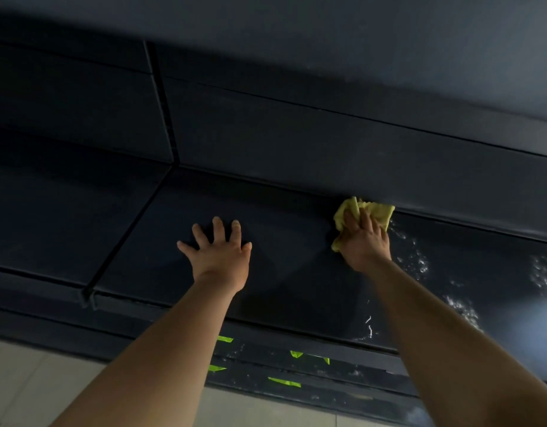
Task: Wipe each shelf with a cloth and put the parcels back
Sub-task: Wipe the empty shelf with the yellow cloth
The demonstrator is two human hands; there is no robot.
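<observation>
Pressing the cloth [363, 215] gripped in the right hand [366, 241] along the shelf [281, 241] back edge, sweep toward the wet streaks; left hand [218, 251] lies flat, fingers spread.

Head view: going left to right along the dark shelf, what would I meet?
Seam → left hand, lying flat → right hand gripping the cloth → droplets.

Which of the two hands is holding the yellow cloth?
The right hand grips the yellow cloth; the left hand lies flat on the shelf, fingers spread.
</observation>
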